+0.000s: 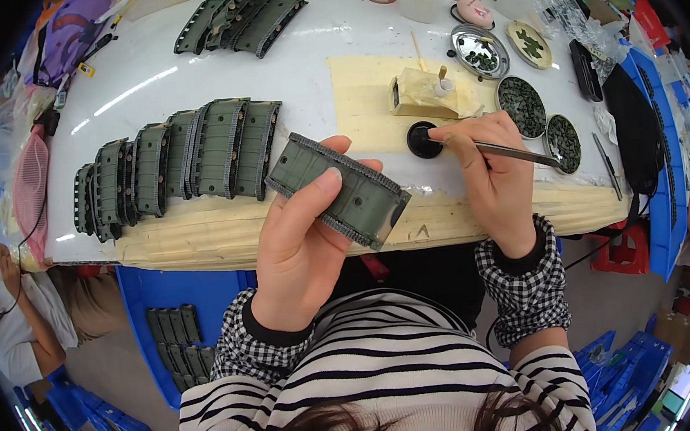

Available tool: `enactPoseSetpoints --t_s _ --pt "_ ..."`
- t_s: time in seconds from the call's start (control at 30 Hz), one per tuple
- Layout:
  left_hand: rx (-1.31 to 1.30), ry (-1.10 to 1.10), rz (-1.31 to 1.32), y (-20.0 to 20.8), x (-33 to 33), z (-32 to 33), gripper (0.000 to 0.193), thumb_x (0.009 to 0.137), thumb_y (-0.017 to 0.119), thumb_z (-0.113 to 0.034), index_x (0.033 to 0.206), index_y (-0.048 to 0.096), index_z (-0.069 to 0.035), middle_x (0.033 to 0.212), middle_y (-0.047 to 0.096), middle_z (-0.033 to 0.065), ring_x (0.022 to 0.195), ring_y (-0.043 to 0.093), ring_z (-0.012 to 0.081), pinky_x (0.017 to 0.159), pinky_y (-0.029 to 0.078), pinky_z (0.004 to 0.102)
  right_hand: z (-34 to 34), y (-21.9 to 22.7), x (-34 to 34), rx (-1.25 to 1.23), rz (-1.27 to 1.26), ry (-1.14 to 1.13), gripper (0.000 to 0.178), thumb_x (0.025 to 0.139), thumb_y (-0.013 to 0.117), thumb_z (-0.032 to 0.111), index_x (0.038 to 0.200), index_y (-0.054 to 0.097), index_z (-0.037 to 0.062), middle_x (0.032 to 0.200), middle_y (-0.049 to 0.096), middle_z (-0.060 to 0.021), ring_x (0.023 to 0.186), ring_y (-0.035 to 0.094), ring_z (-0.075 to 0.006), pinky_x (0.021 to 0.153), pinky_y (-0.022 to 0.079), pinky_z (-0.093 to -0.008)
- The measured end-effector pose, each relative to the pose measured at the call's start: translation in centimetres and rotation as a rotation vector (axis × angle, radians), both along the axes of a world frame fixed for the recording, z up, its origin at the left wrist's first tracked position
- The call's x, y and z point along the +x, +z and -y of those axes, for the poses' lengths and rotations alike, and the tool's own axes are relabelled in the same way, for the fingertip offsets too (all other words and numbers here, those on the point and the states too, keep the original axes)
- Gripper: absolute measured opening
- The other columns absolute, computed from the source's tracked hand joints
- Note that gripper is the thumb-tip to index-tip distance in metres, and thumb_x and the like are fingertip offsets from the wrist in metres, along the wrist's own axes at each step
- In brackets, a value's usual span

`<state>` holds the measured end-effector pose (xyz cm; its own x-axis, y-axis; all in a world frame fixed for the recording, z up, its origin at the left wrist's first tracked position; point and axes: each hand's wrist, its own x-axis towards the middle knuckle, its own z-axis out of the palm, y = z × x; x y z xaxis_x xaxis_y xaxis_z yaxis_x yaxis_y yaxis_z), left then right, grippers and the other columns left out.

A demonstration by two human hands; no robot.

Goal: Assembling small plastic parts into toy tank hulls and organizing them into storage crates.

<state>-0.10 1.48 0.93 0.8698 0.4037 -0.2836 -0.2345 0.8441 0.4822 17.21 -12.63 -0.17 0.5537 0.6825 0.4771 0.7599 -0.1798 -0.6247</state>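
My left hand [294, 240] is closed around a curved dark green panel [360, 200] with ridged grey edges and a few small holes, its thumb lying across the face. Tilted, the panel is held above the table's front edge. My right hand [499, 177] is closed, with a flat metal tool like tweezers [520, 153] lying across it and sticking out to the right. A fingertip of that hand reaches a small round black dish [419, 145]; I cannot tell what the dish holds. Similar curved panels [220, 148] stand in an overlapping row on the left.
More panels [262, 21] lie at the back. Right of the taped block [420, 94] are round tins of small dark green pieces [521, 106], a steel dish [480, 49] and a pen-like tool [607, 166]. A blue tray [143, 303] sits below the table; other people are at both sides.
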Motion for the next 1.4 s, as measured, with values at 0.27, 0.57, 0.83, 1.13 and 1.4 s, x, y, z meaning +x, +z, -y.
enactPoseSetpoints --t_s 0.27,0.57,0.83,1.13,1.4 --pt "0.024 0.052 -0.073 -0.1 0.3 -0.2 0.04 0.094 0.057 -0.008 0.133 0.048 -0.001 0.125 0.058 0.0121 0.121 0.056 0.0225 0.098 0.052 0.0393 1.5 3.1 -1.5 0.225 -0.164 0.197 0.016 0.093 0.058 0.007 0.095 0.073 0.0009 0.087 0.069 -0.0092 0.084 0.058 -0.0226 0.079 0.045 -0.035" --pt "0.059 0.056 -0.12 0.0 1.0 0.3 0.042 0.092 0.06 -0.01 0.132 0.05 -0.002 0.123 0.06 0.0128 0.116 0.059 0.0207 0.096 0.051 0.0364 0.9 3.1 -4.4 0.229 -0.433 0.392 0.017 0.092 0.063 0.011 0.101 0.072 0.0004 0.104 0.07 -0.0161 0.091 0.066 -0.0226 0.079 0.053 -0.0296" --pt "0.074 0.064 -0.13 0.0 1.1 0.5 0.041 0.092 0.06 -0.011 0.131 0.05 -0.003 0.122 0.061 0.014 0.113 0.06 0.0208 0.096 0.05 0.0358 0.9 2.9 -4.4 0.21 -0.345 0.367 0.017 0.091 0.065 0.013 0.102 0.073 0.0017 0.107 0.07 -0.0153 0.089 0.068 -0.021 0.077 0.053 -0.0287" --pt "0.075 0.065 -0.122 0.0 1.2 0.6 0.041 0.093 0.06 -0.011 0.132 0.05 -0.003 0.121 0.061 0.0141 0.113 0.06 0.0206 0.097 0.051 0.0355 0.8 2.8 -4.5 0.217 -0.353 0.359 0.017 0.09 0.066 0.011 0.102 0.073 0.0014 0.107 0.07 -0.0155 0.09 0.068 -0.0215 0.078 0.054 -0.0287" --pt "0.08 0.069 -0.139 -0.2 1.3 0.5 0.042 0.093 0.06 -0.011 0.132 0.049 -0.003 0.121 0.061 0.0139 0.112 0.061 0.0202 0.095 0.051 0.0352 0.7 2.7 -4.4 0.213 -0.332 0.373 0.017 0.088 0.067 0.009 0.102 0.072 0.0008 0.107 0.07 -0.0159 0.093 0.069 -0.0234 0.079 0.055 -0.0298"
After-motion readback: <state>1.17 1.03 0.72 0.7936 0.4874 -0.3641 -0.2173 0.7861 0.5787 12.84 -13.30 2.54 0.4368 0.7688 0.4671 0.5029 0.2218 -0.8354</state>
